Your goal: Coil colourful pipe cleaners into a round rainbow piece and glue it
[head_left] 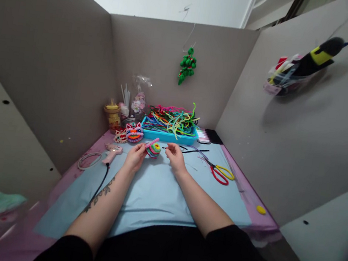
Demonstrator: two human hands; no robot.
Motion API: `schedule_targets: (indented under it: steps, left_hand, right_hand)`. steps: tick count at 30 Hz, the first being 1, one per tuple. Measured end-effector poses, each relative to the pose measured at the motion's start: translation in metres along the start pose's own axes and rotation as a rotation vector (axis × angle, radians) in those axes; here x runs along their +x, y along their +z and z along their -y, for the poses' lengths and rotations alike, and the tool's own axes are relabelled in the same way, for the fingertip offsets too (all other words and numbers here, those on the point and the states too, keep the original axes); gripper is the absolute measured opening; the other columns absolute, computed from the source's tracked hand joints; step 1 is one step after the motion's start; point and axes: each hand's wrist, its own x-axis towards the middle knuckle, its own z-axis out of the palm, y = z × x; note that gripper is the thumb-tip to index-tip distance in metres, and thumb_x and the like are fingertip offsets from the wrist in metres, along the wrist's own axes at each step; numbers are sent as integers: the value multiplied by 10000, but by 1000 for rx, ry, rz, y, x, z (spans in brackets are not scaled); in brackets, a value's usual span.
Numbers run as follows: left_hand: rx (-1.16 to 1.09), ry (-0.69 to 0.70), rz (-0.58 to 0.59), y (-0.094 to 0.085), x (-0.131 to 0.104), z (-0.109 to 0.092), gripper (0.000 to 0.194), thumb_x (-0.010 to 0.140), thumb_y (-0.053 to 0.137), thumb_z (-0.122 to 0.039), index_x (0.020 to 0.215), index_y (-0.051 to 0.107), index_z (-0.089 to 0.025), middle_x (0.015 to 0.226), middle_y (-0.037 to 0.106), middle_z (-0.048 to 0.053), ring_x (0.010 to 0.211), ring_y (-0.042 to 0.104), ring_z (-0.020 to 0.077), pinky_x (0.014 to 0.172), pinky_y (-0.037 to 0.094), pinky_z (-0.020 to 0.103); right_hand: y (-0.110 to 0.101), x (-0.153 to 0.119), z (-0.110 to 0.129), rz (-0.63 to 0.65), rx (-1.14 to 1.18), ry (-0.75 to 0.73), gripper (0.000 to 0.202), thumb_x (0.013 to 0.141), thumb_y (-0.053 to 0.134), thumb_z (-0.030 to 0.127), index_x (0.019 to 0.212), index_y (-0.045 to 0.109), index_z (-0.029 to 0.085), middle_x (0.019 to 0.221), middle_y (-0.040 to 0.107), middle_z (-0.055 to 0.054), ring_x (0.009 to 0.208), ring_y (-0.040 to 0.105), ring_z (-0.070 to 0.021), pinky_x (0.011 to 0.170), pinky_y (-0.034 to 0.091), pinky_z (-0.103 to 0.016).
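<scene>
My left hand [135, 157] is closed on a small rounded craft piece [153, 149] made of pipe cleaners in pink, yellow, green and other colours. A pink strip sticks up from its top. Just to the right, my right hand [175, 155] is pinched around a thin black pipe cleaner [164, 147], whose tip points toward the craft piece without clearly touching it. Behind the left hand sit two lion-head pipe-cleaner figures, the larger one pink and blue [134, 133]. Scissors [220, 173] with one red and one yellow handle lie open to the right.
A blue tray [169, 137] heaped with coloured pipe cleaners stands at the back. On the left lies a pink glue gun [113, 153] with its cord. A green pipe-cleaner ornament [188, 65] hangs ahead, and a tool bundle [302, 68] hangs at right. Grey panels enclose the table.
</scene>
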Motion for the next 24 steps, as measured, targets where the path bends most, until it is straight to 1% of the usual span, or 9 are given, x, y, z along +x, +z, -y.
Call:
schedule_targets:
  steps: [2,6,9,12,15,19,21,24]
  left_hand:
    - [37,-16,33,3,-4,0,276,564,801,-246,752,642,-121,734,641,18,706,586,108,714,455,230]
    - [118,-43,84,7,-11,0,343,522,820,-283,766,644,-119,752,653,22,702,588,105,695,449,220]
    - [163,-41,119,8,-13,-1,343,532,810,-299,771,643,-119,727,647,12,666,578,96,676,442,215]
    - [203,-25,137,8,-13,0,302,576,781,-300,776,640,-122,692,634,5,631,564,98,655,437,222]
    - [233,-10,138,7,-13,0,280,603,759,-302,782,638,-125,676,625,8,631,563,109,650,437,234]
    - [227,-14,131,8,-14,-1,315,580,776,-326,785,639,-130,701,635,16,640,562,111,650,437,235]
    - [210,-17,143,10,-14,-2,332,571,783,-340,784,643,-128,715,640,19,649,564,109,654,436,231]
    - [196,-28,144,10,-14,-3,345,556,793,-338,779,643,-121,716,639,16,651,564,100,663,434,223]
  right_hand:
    - [-1,1,1,23,-23,-76,380,671,634,332,1019,549,203,846,576,-20,721,526,-131,634,444,-254]
    - [-1,0,5,85,-23,-107,376,676,642,326,1023,577,196,745,567,3,675,523,-128,643,446,-260]
    - [0,-3,8,90,-13,-116,294,691,639,328,952,612,197,727,583,5,656,524,-126,651,445,-262]
    - [-1,-5,11,81,-28,-102,215,698,644,352,844,635,195,730,609,-9,642,528,-132,647,446,-270]
    - [-2,-5,13,78,-47,-91,203,691,654,368,795,639,193,702,610,-7,630,528,-137,635,446,-273]
    - [-3,-4,12,85,-10,-90,183,668,683,340,757,619,194,692,597,6,617,522,-124,597,437,-251]
    - [-3,-4,12,115,41,-80,185,656,698,328,731,591,197,639,569,29,568,503,-104,553,420,-231]
    - [-5,-5,13,245,112,8,223,651,709,338,732,557,196,564,550,54,482,483,-83,486,396,-210]
